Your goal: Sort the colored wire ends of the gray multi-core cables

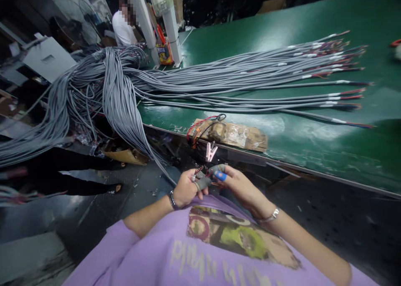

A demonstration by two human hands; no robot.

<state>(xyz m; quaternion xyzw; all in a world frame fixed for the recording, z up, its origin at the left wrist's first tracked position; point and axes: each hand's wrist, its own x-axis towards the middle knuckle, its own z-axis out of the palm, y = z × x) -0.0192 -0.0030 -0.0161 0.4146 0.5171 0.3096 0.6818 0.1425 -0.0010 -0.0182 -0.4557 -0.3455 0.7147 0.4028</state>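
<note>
In front of my shirt, my left hand is closed around the end of a grey cable that runs down from the big bundle. Thin dark and reddish wires fan out from its fingers, which wear grey finger covers. Close beside it, my right hand pinches at the same wire ends, with blue tape on one finger and a grey cover on another. The exact grip between its fingertips is too small to make out. Just above both hands, a pink clip hangs at the table's edge.
A worn wooden block with red and black leads lies along the green table's front edge. Grey cables with stripped ends stretch across the table and drape off its left. A person is behind white posts.
</note>
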